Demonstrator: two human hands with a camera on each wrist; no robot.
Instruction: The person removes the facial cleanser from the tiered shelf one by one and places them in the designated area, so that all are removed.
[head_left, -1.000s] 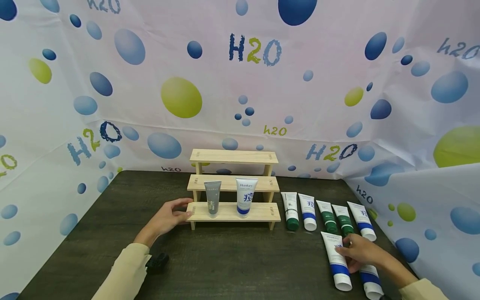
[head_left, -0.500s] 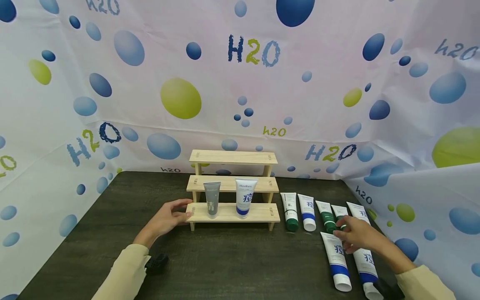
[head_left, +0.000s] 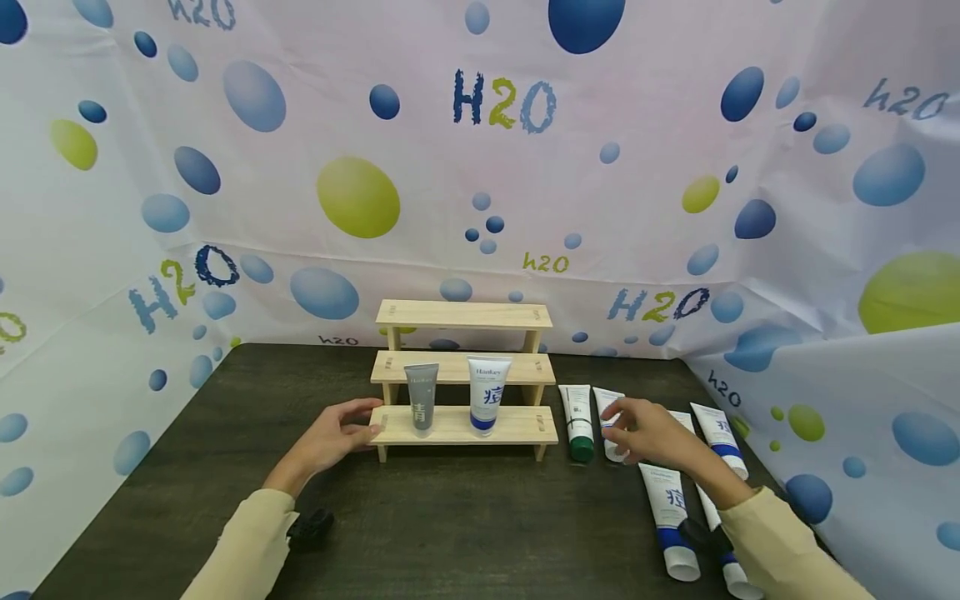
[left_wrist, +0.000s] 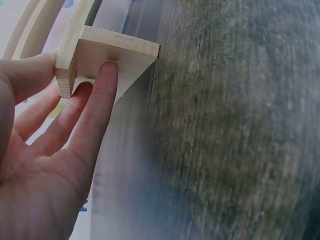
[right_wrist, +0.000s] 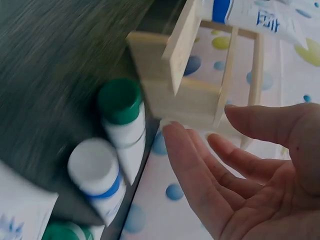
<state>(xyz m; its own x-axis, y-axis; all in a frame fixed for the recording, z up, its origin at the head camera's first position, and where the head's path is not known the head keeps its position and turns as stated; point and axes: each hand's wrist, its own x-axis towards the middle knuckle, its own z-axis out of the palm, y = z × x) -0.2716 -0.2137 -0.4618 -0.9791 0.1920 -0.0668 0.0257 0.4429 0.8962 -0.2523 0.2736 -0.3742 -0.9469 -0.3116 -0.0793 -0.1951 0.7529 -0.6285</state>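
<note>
My left hand [head_left: 330, 442] holds the left end of the three-step wooden display stand [head_left: 465, 425]. In the left wrist view its thumb lies against the board's edge and a fingertip [left_wrist: 107, 70] touches the leg under it. On the bottom step stand a grey tube [head_left: 422, 398] and a white tube with a blue band [head_left: 487, 393], both upright on their caps. My right hand [head_left: 648, 433] hovers over the row of lying tubes, fingers loosely bent and holding nothing. It partly covers a blue-banded tube [head_left: 606, 402]. Beside that lies a green-capped tube [head_left: 577, 421].
Near the right forearm lie more tubes: a large blue-banded one [head_left: 667, 517], another partly hidden under the sleeve, and one farther right [head_left: 720, 437]. Printed cloth [head_left: 450, 167] walls the dark wooden table [head_left: 450, 525] at the back and sides.
My right hand has left the large blue-banded tube at the front right and moved up and left over the back row. The left hand stays on the stand.
</note>
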